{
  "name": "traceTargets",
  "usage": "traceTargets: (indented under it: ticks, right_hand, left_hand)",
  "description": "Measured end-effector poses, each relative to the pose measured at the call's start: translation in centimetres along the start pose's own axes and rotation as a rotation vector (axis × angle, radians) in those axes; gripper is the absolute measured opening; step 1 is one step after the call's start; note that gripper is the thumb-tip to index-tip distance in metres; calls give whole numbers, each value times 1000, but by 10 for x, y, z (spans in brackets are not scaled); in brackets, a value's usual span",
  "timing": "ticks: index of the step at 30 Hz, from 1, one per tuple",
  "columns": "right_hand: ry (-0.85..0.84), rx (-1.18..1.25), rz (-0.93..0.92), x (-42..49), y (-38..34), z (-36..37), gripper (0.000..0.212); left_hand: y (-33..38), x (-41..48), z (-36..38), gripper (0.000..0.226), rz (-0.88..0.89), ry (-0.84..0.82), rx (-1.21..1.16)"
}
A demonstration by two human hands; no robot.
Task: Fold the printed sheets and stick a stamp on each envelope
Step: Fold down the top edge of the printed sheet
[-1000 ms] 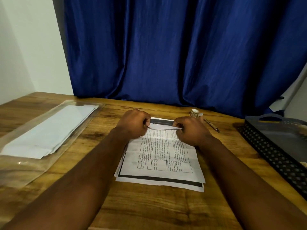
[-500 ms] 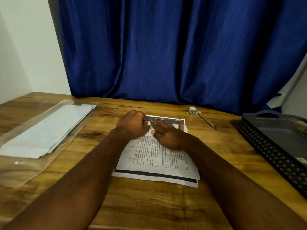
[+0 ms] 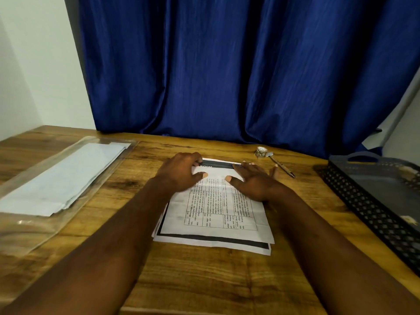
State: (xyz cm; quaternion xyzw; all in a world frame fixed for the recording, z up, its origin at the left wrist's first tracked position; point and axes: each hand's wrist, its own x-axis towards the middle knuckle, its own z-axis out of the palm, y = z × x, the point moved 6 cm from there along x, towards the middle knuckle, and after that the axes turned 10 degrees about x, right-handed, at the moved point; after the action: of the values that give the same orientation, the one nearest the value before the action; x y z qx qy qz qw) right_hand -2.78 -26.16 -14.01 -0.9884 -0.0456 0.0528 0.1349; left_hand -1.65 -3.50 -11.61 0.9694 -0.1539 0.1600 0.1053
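While left hand (image 3: pixel 181 172) pinches the printed sheet (image 3: pixel 218 208) and right hand (image 3: pixel 254 183) presses flat, crease might skid crooked tbh.

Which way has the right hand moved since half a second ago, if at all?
Yes. The right hand has slid rightward along the folded sheet, closer to the pen, fingers flat.

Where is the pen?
In the head view the pen lies on the table, between the right hand and the black tray, with a small roll at its far end.
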Motion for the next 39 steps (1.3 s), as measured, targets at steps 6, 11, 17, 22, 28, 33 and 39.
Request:
traceTargets:
  ticks: [6, 11, 17, 22, 28, 33, 39]
  right_hand:
    - [131, 54, -75, -5, -4, -11, 81]
    - [307, 104, -163, -13, -9, -26, 60]
    - [186, 13, -137, -11, -7, -20, 59]
    - [168, 16, -131, -11, -10, -23, 67]
    - [161, 17, -150, -10, -14, -20, 66]
    - [160, 32, -129, -12, -13, -16, 64]
    - [344, 148, -226, -16, -16, -29, 54]
  left_hand:
    - [2, 0, 3, 57, -16, -71, 10]
    - [3, 0, 8, 62, -5, -122, 68]
    - [3, 0, 9, 66, 4, -113, 77]
    - [-1, 0, 9, 70, 17, -79, 73]
    - [1, 1, 6, 54, 36, -41, 76]
    - [8, 0, 0, 45, 76, -24, 71]
    - [15, -3, -13, 43, 62, 52, -47]
